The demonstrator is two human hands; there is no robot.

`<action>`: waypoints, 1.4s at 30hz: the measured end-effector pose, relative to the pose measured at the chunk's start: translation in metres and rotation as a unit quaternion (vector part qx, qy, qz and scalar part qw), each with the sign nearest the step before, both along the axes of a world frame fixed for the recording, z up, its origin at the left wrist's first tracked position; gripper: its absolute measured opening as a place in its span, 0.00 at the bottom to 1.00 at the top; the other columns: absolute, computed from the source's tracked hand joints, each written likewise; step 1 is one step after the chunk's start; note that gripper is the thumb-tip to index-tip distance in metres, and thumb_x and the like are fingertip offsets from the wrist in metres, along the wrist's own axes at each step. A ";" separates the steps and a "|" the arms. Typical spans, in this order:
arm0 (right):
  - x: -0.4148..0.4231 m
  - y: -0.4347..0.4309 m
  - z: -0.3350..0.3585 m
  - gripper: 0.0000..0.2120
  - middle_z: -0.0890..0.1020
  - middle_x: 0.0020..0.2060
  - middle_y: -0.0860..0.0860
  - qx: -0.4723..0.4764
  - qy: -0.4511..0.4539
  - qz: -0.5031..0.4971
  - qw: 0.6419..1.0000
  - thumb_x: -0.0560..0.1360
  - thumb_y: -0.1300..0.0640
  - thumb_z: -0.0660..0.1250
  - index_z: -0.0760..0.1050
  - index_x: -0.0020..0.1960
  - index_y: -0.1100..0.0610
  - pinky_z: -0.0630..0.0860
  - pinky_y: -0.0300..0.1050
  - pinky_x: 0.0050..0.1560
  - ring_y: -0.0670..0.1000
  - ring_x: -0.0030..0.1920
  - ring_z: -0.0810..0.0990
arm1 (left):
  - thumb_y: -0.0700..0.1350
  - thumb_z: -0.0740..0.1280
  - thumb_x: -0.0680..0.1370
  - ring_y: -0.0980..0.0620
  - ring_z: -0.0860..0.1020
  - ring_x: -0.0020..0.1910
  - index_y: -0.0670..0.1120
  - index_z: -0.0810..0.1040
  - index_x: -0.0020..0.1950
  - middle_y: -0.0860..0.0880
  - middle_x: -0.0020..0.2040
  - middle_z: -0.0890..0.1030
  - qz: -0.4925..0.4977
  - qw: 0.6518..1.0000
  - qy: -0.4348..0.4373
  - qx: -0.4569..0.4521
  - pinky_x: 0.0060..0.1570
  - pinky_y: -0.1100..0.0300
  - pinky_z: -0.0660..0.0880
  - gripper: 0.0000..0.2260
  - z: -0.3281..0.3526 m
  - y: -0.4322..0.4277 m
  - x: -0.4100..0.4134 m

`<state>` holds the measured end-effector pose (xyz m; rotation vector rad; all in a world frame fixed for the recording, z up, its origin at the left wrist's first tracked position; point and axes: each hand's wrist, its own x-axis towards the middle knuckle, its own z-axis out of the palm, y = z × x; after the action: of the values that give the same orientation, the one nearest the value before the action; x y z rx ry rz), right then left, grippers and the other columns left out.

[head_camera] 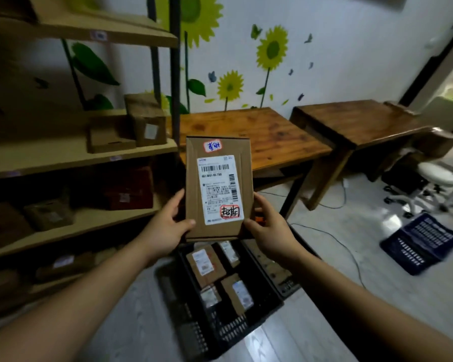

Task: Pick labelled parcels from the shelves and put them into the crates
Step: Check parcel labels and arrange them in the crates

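Above the black crate (262, 313) on the floor, a flat cardboard parcel (219, 189) was held upright in both hands, its printed face toward the camera. The left hand (168, 226) gripped its lower left edge, thumb pressed on the front near the corner and the other fingers hidden behind the card. The right hand (268, 228) clasped the lower right edge the same way, thumb on the front, fingers curled around the back. A white shipping label (218, 189) with barcodes covered the middle of the parcel; a small sticker (212, 146) with blue handwriting sat near the top, and a red-bordered sticker (230, 212) with black handwriting lay over the label's lower right corner.

Several labelled parcels (205, 265) already lay flat in the crate. A second dark crate stood touching it on the right, and a blue crate (421, 244) sat tilted on the floor well apart to the right. To the left, shelves (79, 155) carried more cardboard parcels on several levels, all blurred. Behind the held parcel stood a wooden surface (249, 129), with another just beside it to the right, against a wall with sunflower decals (272, 49).
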<state>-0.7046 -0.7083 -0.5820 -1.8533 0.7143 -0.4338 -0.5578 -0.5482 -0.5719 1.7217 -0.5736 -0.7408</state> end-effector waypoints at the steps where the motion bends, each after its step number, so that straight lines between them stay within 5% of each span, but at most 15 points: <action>1: -0.016 -0.016 -0.002 0.29 0.79 0.54 0.45 0.009 0.009 -0.003 1.000 0.76 0.59 0.68 0.64 0.70 0.37 0.81 0.45 0.52 0.46 0.53 0.81 | 0.32 0.64 0.76 0.49 0.57 0.75 0.48 0.53 0.77 0.41 0.75 0.61 0.001 1.000 0.004 -0.002 0.64 0.62 0.59 0.34 -0.003 -0.016 -0.018; 4: -0.051 -0.059 -0.002 0.32 0.78 0.57 0.45 0.019 0.049 -0.003 0.999 0.76 0.56 0.69 0.60 0.72 0.34 0.81 0.50 0.54 0.46 0.55 0.80 | 0.32 0.64 0.76 0.49 0.56 0.75 0.50 0.53 0.77 0.41 0.75 0.60 0.000 1.000 0.030 0.002 0.66 0.58 0.60 0.34 -0.014 -0.056 -0.061; 7: -0.062 -0.089 0.008 0.35 0.77 0.61 0.48 0.054 0.039 0.008 0.998 0.77 0.62 0.67 0.56 0.75 0.40 0.82 0.45 0.51 0.47 0.56 0.80 | 0.32 0.63 0.77 0.49 0.56 0.75 0.51 0.55 0.77 0.42 0.75 0.61 -0.009 0.999 0.043 0.022 0.67 0.56 0.61 0.33 -0.026 -0.077 -0.081; 11: -0.042 -0.130 0.018 0.40 0.70 0.61 0.47 0.080 0.006 -0.031 0.996 0.76 0.63 0.68 0.49 0.79 0.46 0.78 0.41 0.46 0.48 0.56 0.76 | 0.28 0.59 0.77 0.51 0.66 0.70 0.47 0.59 0.75 0.44 0.73 0.66 -0.030 0.997 0.061 0.025 0.68 0.55 0.64 0.29 -0.035 -0.084 -0.077; 14: -0.021 -0.148 0.011 0.25 0.75 0.61 0.55 0.152 -0.026 -0.069 0.986 0.77 0.64 0.66 0.65 0.71 0.52 0.81 0.46 0.41 0.53 0.49 0.81 | 0.34 0.62 0.78 0.49 0.70 0.66 0.50 0.63 0.73 0.45 0.70 0.69 0.071 0.996 0.045 0.015 0.65 0.49 0.69 0.26 -0.042 -0.093 -0.057; 16: -0.010 -0.152 -0.006 0.20 0.76 0.57 0.57 0.216 -0.047 -0.109 0.969 0.78 0.63 0.65 0.66 0.67 0.54 0.82 0.54 0.46 0.57 0.50 0.81 | 0.40 0.68 0.76 0.47 0.73 0.62 0.55 0.59 0.73 0.48 0.67 0.71 0.168 0.984 0.062 0.007 0.62 0.44 0.72 0.30 -0.051 -0.103 -0.045; 19: -0.005 -0.156 -0.042 0.20 0.75 0.55 0.56 0.290 -0.058 -0.157 0.942 0.77 0.62 0.66 0.64 0.64 0.51 0.81 0.60 0.51 0.59 0.52 0.80 | 0.40 0.71 0.73 0.47 0.73 0.59 0.59 0.49 0.74 0.50 0.59 0.72 0.177 0.977 0.117 0.004 0.60 0.47 0.71 0.41 -0.066 -0.126 -0.048; 21: -0.011 -0.158 -0.069 0.19 0.75 0.57 0.55 0.234 -0.033 -0.145 0.961 0.76 0.58 0.68 0.64 0.62 0.48 0.81 0.54 0.53 0.55 0.54 0.79 | 0.37 0.69 0.74 0.50 0.72 0.58 0.55 0.47 0.76 0.50 0.59 0.73 0.168 0.980 0.096 0.032 0.58 0.52 0.71 0.40 -0.079 -0.140 -0.053; 23: -0.022 -0.166 -0.092 0.19 0.74 0.58 0.51 0.139 0.018 -0.100 0.985 0.75 0.57 0.70 0.64 0.60 0.48 0.78 0.36 0.46 0.47 0.52 0.77 | 0.37 0.67 0.76 0.51 0.71 0.62 0.54 0.50 0.77 0.50 0.65 0.72 0.180 0.980 0.060 0.055 0.61 0.53 0.70 0.37 -0.092 -0.148 -0.053; 25: -0.033 -0.177 -0.114 0.22 0.74 0.54 0.44 0.100 0.058 -0.020 0.993 0.75 0.59 0.70 0.64 0.63 0.49 0.76 0.28 0.41 0.39 0.51 0.75 | 0.36 0.67 0.76 0.51 0.70 0.65 0.53 0.53 0.77 0.49 0.70 0.69 0.201 0.976 0.033 0.080 0.62 0.54 0.69 0.35 -0.107 -0.156 -0.054; 27: -0.042 -0.193 -0.140 0.30 0.73 0.60 0.43 0.058 0.115 0.059 0.990 0.73 0.55 0.73 0.63 0.69 0.46 0.77 0.39 0.58 0.42 0.60 0.74 | 0.34 0.67 0.75 0.51 0.69 0.65 0.50 0.56 0.76 0.49 0.70 0.68 0.229 0.968 0.014 0.099 0.62 0.57 0.67 0.34 -0.127 -0.169 -0.064; 29: -0.048 -0.211 -0.165 0.39 0.65 0.68 0.47 0.005 0.183 0.148 0.972 0.72 0.51 0.73 0.55 0.76 0.42 0.69 0.50 0.70 0.48 0.68 0.69 | 0.33 0.66 0.75 0.51 0.71 0.64 0.49 0.57 0.76 0.49 0.67 0.72 0.253 0.961 0.021 0.112 0.59 0.58 0.67 0.33 -0.154 -0.186 -0.081; 34: -0.054 -0.262 -0.255 0.38 0.61 0.71 0.54 -0.144 0.247 0.272 0.919 0.76 0.50 0.68 0.48 0.77 0.42 0.70 0.46 0.66 0.54 0.67 0.70 | 0.36 0.74 0.69 0.55 0.74 0.63 0.61 0.59 0.70 0.54 0.64 0.74 0.197 0.968 0.025 0.152 0.64 0.49 0.72 0.39 -0.260 -0.213 -0.117; 38: -0.050 -0.280 -0.359 0.36 0.65 0.69 0.55 -0.178 0.308 0.303 0.884 0.76 0.47 0.66 0.50 0.77 0.44 0.72 0.51 0.66 0.56 0.66 0.70 | 0.39 0.75 0.69 0.50 0.66 0.70 0.49 0.55 0.77 0.50 0.75 0.57 0.168 0.954 0.004 0.249 0.69 0.53 0.67 0.43 -0.360 -0.224 -0.137; 42: -0.049 -0.276 -0.476 0.34 0.61 0.71 0.58 -0.188 0.361 0.320 0.856 0.77 0.47 0.65 0.51 0.77 0.49 0.69 0.54 0.68 0.60 0.67 0.68 | 0.41 0.76 0.69 0.50 0.72 0.64 0.47 0.62 0.75 0.49 0.71 0.68 0.133 0.950 -0.025 0.280 0.65 0.52 0.71 0.38 -0.484 -0.222 -0.138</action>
<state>-0.7537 -0.9846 -1.0583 -2.5070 0.4451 0.6428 -0.6959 -0.7703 -1.0554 2.2930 -0.1535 -0.7059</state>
